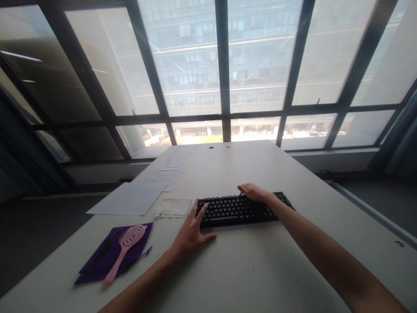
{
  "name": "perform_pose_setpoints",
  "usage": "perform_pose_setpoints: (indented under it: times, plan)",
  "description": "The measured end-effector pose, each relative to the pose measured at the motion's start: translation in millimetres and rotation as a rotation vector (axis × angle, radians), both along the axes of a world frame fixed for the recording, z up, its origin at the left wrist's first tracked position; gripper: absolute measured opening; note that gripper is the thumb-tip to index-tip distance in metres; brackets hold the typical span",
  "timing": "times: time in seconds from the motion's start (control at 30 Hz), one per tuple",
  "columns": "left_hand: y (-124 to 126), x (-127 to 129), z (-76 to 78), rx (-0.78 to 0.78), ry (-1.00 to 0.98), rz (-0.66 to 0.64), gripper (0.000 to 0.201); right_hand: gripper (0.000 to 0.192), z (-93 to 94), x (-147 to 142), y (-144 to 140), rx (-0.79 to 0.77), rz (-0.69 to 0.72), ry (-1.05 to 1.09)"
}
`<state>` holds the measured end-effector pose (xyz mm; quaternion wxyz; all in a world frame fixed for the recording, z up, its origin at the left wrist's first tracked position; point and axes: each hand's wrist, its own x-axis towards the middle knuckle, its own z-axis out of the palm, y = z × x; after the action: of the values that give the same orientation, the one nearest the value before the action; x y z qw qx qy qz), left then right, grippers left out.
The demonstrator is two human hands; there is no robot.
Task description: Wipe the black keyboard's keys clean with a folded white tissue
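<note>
A black keyboard (237, 208) lies across the middle of a white table (260, 269). My left hand (192, 230) rests flat at the keyboard's left end, fingers apart, thumb along its front edge, holding nothing. My right hand (256, 192) lies palm down over the keys near the keyboard's back edge, fingers spread, gripping nothing.
Left of the keyboard lie a clear plastic bag (172, 207), a pink hairbrush (125, 248) on a purple cloth (97, 267), and several paper sheets (130, 198). Large windows (224, 65) stand beyond the table's far edge. Floor drops away on both sides.
</note>
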<state>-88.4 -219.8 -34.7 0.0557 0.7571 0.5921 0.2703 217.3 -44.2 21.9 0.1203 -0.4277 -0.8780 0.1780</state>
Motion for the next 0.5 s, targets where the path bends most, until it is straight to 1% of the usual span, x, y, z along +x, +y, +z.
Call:
perform_pose_setpoints:
  times: [0.1, 0.23, 0.4, 0.5]
  plan:
    - [2.1, 1.3, -8.9, 0.013, 0.02, 0.026, 0.107, 0.058, -0.4, -6.1, 4.1, -0.005, 0.028, -0.028]
    - [5.0, -1.7, -18.6, 0.021, 0.006, 0.044, 0.106, 0.052, -2.4, -4.2, 8.5, -0.002, 0.045, -0.064]
    - [4.9, 0.2, -21.6, 0.021, 0.001, 0.083, 0.095, 0.058, -1.9, -1.1, 7.1, -0.035, 0.023, -0.117]
    - [3.5, 3.1, -21.1, 0.021, -0.008, 0.107, 0.096, 0.065, 0.4, -4.0, 1.5, -0.048, -0.011, -0.171]
